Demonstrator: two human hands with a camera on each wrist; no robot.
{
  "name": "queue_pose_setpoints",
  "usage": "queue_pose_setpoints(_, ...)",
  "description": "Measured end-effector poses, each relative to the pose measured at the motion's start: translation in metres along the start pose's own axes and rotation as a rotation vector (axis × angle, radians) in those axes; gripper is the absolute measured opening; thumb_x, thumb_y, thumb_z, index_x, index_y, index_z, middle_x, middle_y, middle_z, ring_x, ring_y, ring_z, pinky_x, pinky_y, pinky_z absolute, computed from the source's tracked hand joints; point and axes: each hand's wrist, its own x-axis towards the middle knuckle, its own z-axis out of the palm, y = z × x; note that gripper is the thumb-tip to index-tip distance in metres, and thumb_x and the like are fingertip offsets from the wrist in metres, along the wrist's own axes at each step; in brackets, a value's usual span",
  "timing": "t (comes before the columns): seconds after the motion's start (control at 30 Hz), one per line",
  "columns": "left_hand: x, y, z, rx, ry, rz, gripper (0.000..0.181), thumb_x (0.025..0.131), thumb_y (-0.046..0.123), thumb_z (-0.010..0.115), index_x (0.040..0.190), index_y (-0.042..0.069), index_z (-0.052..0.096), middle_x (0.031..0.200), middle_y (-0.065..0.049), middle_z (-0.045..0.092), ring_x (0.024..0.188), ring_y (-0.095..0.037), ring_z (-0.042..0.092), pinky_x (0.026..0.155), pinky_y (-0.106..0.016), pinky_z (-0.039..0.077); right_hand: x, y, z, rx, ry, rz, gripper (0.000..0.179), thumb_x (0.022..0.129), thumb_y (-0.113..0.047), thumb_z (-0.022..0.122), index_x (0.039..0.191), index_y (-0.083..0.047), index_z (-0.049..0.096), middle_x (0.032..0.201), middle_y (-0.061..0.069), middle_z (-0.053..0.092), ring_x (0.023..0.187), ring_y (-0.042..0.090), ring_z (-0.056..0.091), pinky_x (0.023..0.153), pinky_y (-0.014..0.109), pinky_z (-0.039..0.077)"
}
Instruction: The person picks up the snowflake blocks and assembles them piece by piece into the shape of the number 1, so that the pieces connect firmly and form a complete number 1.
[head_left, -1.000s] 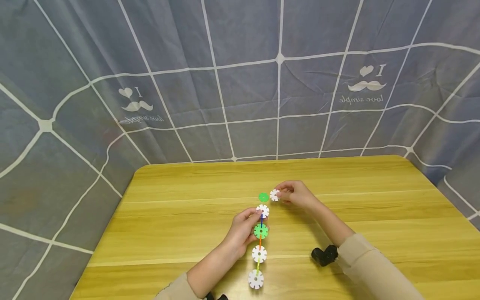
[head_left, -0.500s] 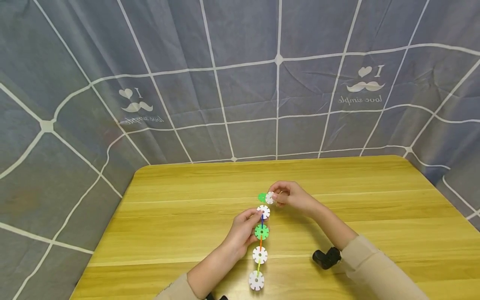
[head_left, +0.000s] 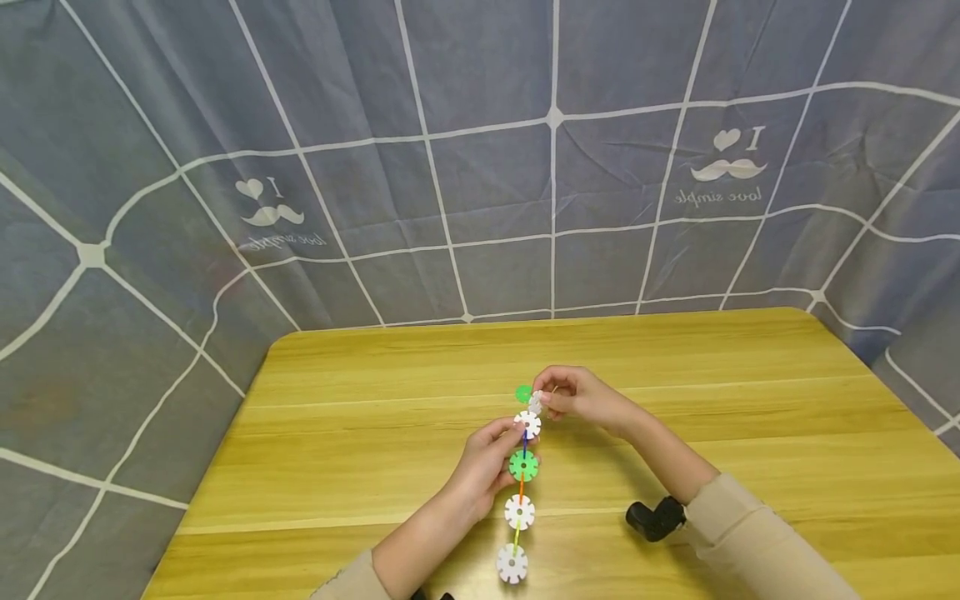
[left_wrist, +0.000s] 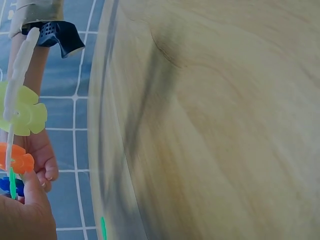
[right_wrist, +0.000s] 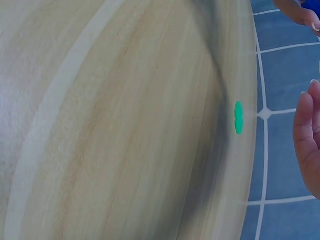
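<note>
My left hand (head_left: pixel 480 468) grips the far end of a chain of slotted plastic discs that runs toward me. White discs (head_left: pixel 519 512) and a green disc (head_left: pixel 523 466) show face on; blue, orange and yellow ones between them stand edge on. In the left wrist view the orange disc (left_wrist: pixel 21 162) and the yellow disc (left_wrist: pixel 31 111) appear broad. Just beyond the chain's far white disc (head_left: pixel 528 426), my right hand (head_left: pixel 576 395) pinches a loose white disc (head_left: pixel 535 402), tilted and overlapping that end in the head view. A thin yellow edge shows by the right fingers.
A single green disc (head_left: pixel 522 393) lies on the wooden table (head_left: pixel 360 467) behind the hands. A black wrist device (head_left: pixel 655 519) sits by the right sleeve. The grey curtain (head_left: pixel 495 183) with white lines hangs behind the table.
My right hand has brought its white disc left and toward me, to the chain's far end, and the disc has turned more edge on. My left hand stays nearly in place.
</note>
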Motion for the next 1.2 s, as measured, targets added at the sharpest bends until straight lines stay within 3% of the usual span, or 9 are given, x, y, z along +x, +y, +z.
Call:
queue_pose_setpoints(0.2, 0.002, -0.002, 0.001, -0.004, -0.002, 0.001, 0.026, 0.096, 0.02, 0.053, 0.111, -0.001, 0.059, 0.089, -0.004, 0.066, 0.071, -0.011, 0.065, 0.056, -0.018, 0.052, -0.001, 0.001, -0.001, 0.021, -0.022, -0.009, 0.013, 0.096, -0.007, 0.05, 0.102, 0.004, 0.054, 0.083, 0.009, 0.052, 0.069, 0.014, 0.051, 0.066, 0.033, 0.049)
queue_pose_setpoints(0.47, 0.0, -0.001, -0.001, 0.003, -0.007, 0.012, 0.026, 0.096, 0.019, 0.053, 0.11, -0.001, 0.06, 0.089, -0.005, 0.066, 0.07, -0.01, 0.065, 0.054, -0.016, 0.05, -0.003, -0.003, 0.002, 0.048, -0.006, 0.006, 0.016, 0.096, -0.006, 0.049, 0.103, 0.008, 0.052, 0.086, 0.014, 0.053, 0.072, 0.015, 0.054, 0.07, 0.034, 0.052)
queue_pose_setpoints(0.7, -0.002, -0.002, -0.005, 0.003, -0.018, 0.014, 0.026, 0.096, 0.019, 0.052, 0.112, -0.002, 0.059, 0.089, -0.005, 0.065, 0.069, -0.01, 0.065, 0.055, -0.017, 0.051, -0.002, -0.003, 0.008, 0.075, -0.017, 0.001, 0.024, 0.097, -0.008, 0.049, 0.107, 0.014, 0.049, 0.081, 0.005, 0.053, 0.071, 0.012, 0.053, 0.07, 0.03, 0.051)
queue_pose_setpoints(1.2, 0.0, -0.006, -0.005, 0.034, 0.022, 0.029, 0.027, 0.095, 0.019, 0.055, 0.108, -0.003, 0.061, 0.091, -0.006, 0.067, 0.071, -0.014, 0.067, 0.056, -0.018, 0.052, -0.007, -0.007, 0.025, 0.128, 0.174, 0.085, 0.037, 0.092, -0.012, 0.059, 0.114, 0.017, 0.052, 0.088, 0.004, 0.064, 0.081, 0.014, 0.063, 0.084, 0.046, 0.05)
